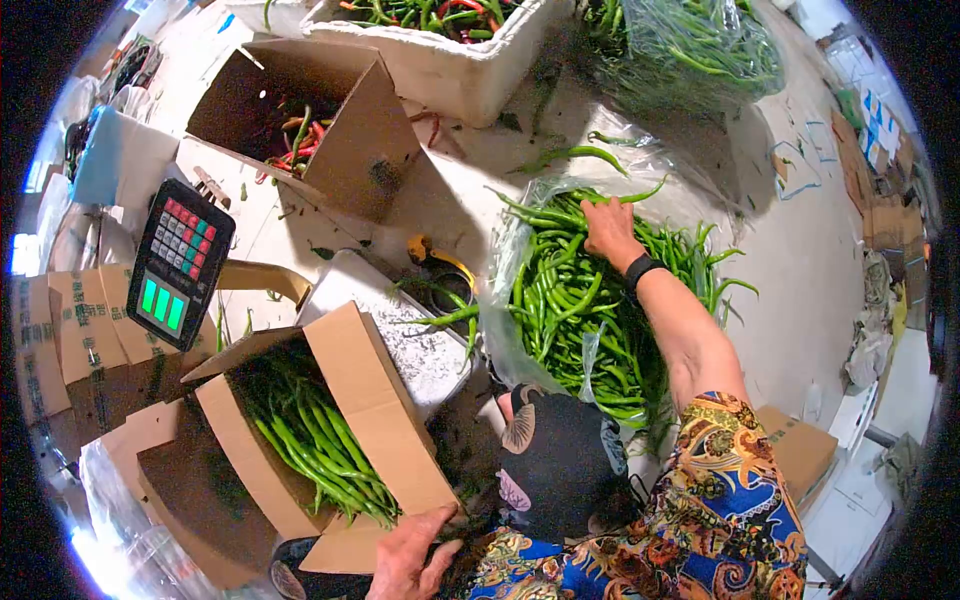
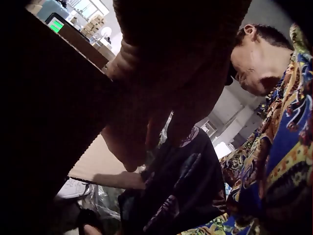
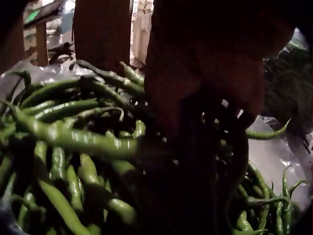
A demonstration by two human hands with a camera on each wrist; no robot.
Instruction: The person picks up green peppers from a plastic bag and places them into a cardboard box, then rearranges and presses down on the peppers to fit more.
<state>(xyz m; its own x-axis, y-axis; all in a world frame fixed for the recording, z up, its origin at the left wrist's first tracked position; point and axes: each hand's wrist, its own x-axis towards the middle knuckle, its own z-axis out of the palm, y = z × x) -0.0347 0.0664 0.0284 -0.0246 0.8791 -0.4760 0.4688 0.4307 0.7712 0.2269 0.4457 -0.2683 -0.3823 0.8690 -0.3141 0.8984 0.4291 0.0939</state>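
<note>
Long green chili peppers (image 1: 575, 290) fill a clear plastic bag (image 1: 505, 265) on the floor. My right hand (image 1: 610, 235) reaches into the top of the pile with its fingers bent around some peppers, one tip sticking up beside it. In the right wrist view, the dark hand (image 3: 205, 88) points down among the peppers (image 3: 73, 137); its fingertips are in shadow. My left hand (image 1: 412, 558) rests at the near corner of a cardboard box (image 1: 375, 400) with green peppers (image 1: 320, 445) laid lengthwise inside. In the left wrist view, its loose fingers (image 2: 124, 154) hang beside the flap (image 2: 105, 164).
The box stands on a scale platform (image 1: 415, 350) with a lit display (image 1: 180, 265). A roll of tape (image 1: 440, 265) lies behind it. Farther off are a carton (image 1: 375, 140) with red peppers, a white foam box (image 1: 440, 70) and another pepper bag (image 1: 690, 50).
</note>
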